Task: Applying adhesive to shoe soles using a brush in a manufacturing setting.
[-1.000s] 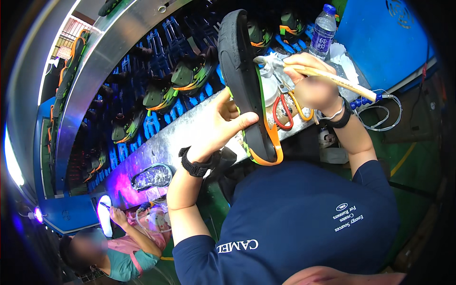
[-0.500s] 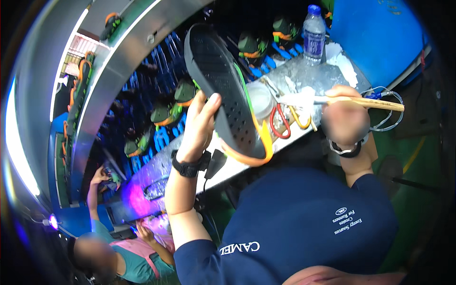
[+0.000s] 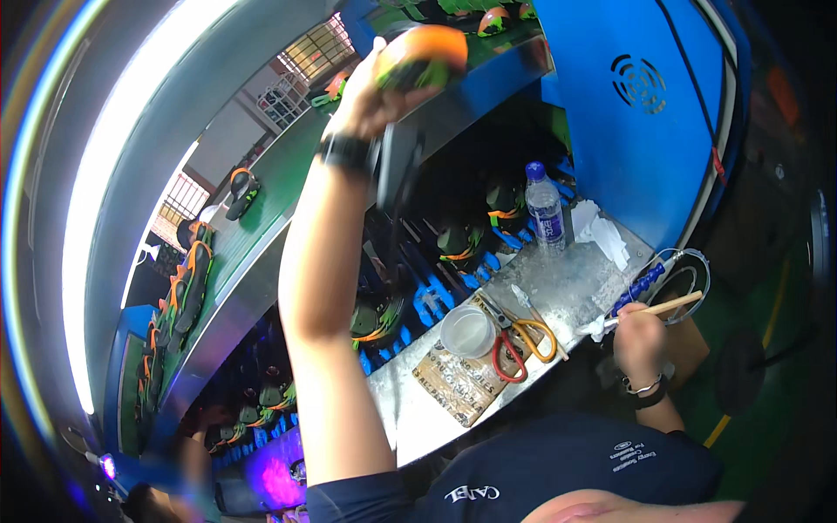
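Note:
My left hand (image 3: 375, 105) is raised far forward, its fingers wrapped round a shoe sole (image 3: 425, 54) with an orange end and green edging; motion smears it. The arm is stretched out above the green conveyor belt (image 3: 292, 174). At the right, my right hand (image 3: 639, 342) grips a brush (image 3: 671, 304) by its pale wooden handle, over the right end of the metal-topped bench (image 3: 558, 292). The brush's white-smeared head points left. On the bench, a clear plastic cup (image 3: 466, 331) of pale content stands beside scissors (image 3: 508, 357) with red and yellow loops.
A bottle (image 3: 546, 213) with a blue cap and crumpled white paper (image 3: 602, 234) are at the bench's far end. Beyond the bench hang shoes on blue supports (image 3: 432, 301). A blue machine cabinet (image 3: 628, 139) rises at the right. A co-worker's arm (image 3: 193, 462) is at lower left.
My left hand has carried the sole from above the bench up and away to the conveyor. My right hand, still with the brush, sits lower in the picture. The view has shifted.

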Motion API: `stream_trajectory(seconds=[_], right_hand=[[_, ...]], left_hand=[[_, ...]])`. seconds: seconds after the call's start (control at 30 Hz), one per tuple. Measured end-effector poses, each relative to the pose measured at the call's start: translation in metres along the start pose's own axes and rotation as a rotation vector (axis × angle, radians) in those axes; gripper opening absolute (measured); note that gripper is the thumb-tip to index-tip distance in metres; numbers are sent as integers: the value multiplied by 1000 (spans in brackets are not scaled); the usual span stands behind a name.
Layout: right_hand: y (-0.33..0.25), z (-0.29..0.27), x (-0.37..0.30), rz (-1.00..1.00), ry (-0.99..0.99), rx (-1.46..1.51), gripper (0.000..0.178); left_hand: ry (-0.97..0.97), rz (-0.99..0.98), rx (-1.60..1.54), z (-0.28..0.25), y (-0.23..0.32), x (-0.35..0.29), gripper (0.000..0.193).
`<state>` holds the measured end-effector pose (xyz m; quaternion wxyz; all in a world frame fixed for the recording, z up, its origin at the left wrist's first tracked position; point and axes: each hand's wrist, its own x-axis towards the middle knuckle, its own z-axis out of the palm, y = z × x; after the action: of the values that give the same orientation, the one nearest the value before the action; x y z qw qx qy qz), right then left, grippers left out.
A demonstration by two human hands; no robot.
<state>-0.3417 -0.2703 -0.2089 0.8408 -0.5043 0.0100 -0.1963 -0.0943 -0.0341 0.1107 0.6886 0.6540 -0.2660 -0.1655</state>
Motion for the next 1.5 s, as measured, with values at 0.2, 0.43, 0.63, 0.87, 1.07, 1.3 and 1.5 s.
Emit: stream_trajectory(seconds=[0.2,0.43,0.63,0.87,1.07,1.3,1.5], right_hand=[[4,6,3,0,-3,35,8],[28,4,27,36,47,1,8],[46,8,46,15,142,-45,12],[54,15,55,41,96,-55,10],[54,28,53,63,75,-46,11],[52,43,50,155,-25,43,12],[43,42,39,172,-61,121,10]], left_hand=[[499,-227,395,-100,10,5,55],[1141,-599,1403,-253,48,-124,30],[1067,-958,1567,-320,44,-188,65],[969,-955,1451,-365,44,-172,40],[1292,-468,1045,-348,60,-194,17],[733,-234,1758,-154,89,-232,30],[466,-785,1622,-91,81,-199,70]])
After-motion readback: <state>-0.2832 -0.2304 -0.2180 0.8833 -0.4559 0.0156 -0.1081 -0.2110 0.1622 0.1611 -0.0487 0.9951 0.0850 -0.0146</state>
